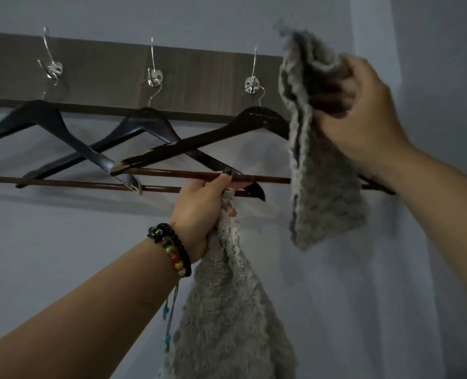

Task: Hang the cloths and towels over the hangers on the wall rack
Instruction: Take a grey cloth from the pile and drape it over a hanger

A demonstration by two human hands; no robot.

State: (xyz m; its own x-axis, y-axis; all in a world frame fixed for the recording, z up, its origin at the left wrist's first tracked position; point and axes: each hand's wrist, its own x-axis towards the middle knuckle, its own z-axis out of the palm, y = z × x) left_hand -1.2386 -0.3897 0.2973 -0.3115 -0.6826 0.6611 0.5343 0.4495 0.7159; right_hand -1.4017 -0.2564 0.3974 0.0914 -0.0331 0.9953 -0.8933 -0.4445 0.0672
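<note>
Three dark wooden hangers hang from metal hooks on a brown wall rack (112,69). The right hanger (199,140) has a chipped left arm and a reddish bottom bar. My left hand (202,212) grips a fluffy grey towel (226,318) that hangs down below it, while its thumb presses on the right hanger's bar. My right hand (363,110) holds a second grey knitted cloth (325,192) up by its top edge, in front of the right hanger's right arm. That cloth hides the right end of the bar.
The left hanger (43,121) and middle hanger (144,127) overlap each other and carry nothing. The pale wall (62,255) lies behind everything, with a corner at the far right (396,36). A beaded bracelet (172,253) is on my left wrist.
</note>
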